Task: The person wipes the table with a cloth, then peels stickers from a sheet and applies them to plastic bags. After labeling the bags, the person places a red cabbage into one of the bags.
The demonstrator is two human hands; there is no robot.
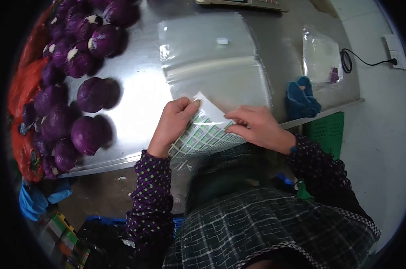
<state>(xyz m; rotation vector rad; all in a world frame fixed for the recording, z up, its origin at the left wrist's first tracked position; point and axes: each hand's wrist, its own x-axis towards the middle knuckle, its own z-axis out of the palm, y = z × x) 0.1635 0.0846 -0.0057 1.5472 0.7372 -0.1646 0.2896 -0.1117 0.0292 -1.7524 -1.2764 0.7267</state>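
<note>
A sheet of green-and-white stickers (202, 136) is held up over the table's front edge, its upper corner showing plain white. My left hand (177, 122) is closed on the sheet's left side, thumb on top near the white corner. On the other side, the thumb and fingers of my right hand (255, 126) pinch at the sheet's right edge. Whether a single sticker sits between those fingertips is too small to make out. Just beyond both hands lies a stack of clear plastic bags (216, 76), with a small white sticker (222, 41) on its far part.
Purple cabbages (91, 94) are heaped at the left beside red mesh sacking (27, 105). A blue cloth item (302, 97) lies near the right edge of the metal table (138, 67). Further back are another clear bag (321, 58), a black cable (369, 63) and a scale (245, 3).
</note>
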